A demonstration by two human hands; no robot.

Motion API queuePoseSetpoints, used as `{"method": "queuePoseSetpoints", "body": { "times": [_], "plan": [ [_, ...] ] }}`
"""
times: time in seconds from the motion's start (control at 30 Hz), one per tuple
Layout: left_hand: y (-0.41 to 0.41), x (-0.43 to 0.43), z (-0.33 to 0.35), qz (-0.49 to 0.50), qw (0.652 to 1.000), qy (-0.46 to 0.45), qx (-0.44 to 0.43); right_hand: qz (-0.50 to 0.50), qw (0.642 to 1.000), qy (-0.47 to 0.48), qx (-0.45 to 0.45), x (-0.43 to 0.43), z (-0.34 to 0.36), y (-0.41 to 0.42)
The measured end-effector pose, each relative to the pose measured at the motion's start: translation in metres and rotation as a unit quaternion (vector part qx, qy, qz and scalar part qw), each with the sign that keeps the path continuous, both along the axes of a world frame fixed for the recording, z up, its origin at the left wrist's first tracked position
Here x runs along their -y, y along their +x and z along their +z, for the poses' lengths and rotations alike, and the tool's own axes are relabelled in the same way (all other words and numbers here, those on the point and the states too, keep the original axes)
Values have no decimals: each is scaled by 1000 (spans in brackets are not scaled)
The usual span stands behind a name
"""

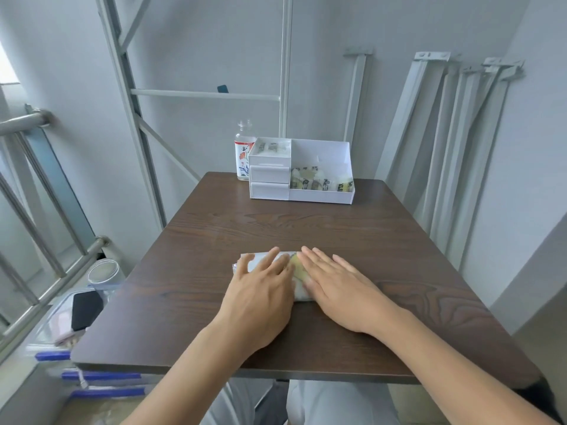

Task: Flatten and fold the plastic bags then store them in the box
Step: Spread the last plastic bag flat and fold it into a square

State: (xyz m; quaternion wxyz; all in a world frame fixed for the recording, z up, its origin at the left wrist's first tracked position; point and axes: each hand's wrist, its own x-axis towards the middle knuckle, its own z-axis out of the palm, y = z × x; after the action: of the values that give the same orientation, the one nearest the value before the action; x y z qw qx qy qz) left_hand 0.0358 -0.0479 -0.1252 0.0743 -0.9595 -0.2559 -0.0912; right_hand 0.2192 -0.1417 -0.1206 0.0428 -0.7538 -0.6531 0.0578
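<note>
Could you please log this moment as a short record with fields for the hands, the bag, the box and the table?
left hand: flat, palm down, pressing the bag
right hand: flat, palm down, pressing the bag
plastic bag: folded small, lying on the table under both hands
box: white organiser at the far edge; open compartments already hold folded bags
bottle: glass, upright, just left of the box
table: dark wood

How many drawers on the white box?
2. Both sit in the left section of the white box, stacked: upper drawer directly over lower drawer. Both look closed. An open tray sits above them; none visible elsewhere.
</note>
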Motion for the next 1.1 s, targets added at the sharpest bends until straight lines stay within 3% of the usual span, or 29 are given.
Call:
{"method": "queuePoseSetpoints", "body": {
  "times": [0.07, 0.17, 0.4, 0.53, 0.6, 0.73, 0.87, 0.97, 1.1],
  "plan": [
    [11, 8, 0, -27, 998, -52, 8, -2, 1000, 6, 4, 0, -2, 0],
    [11, 3, -4, 10, 991, -131, -1, -2, 1000, -2, 5, 1, -2, 2],
    [-33, -25, -9, 68, 984, -162, -6, 8, 1000, -23, -11, 1, 3, 4],
    [-50, -28, -1, 51, 984, -173, -16, 25, 999, 0, -25, 4, 3, 6],
    [-55, -23, -3, 55, 987, -150, 15, 32, 997, 64, -28, 8, 4, 5],
    [-62, 4, -11, 49, 991, 26, 124, 106, 977, 179, 51, 27, 14, -20],
    [-68, 33, -1, 0, 989, 78, 126, 156, 984, 81, -10, 52, 24, -50],
    [-76, 34, 7, -49, 988, -18, 147, 178, 982, 60, -27, 67, 21, -48],
    [-92, 36, 12, -137, 970, -175, 94, 159, 982, 66, -75, 88, 22, -40]
  ]
}}
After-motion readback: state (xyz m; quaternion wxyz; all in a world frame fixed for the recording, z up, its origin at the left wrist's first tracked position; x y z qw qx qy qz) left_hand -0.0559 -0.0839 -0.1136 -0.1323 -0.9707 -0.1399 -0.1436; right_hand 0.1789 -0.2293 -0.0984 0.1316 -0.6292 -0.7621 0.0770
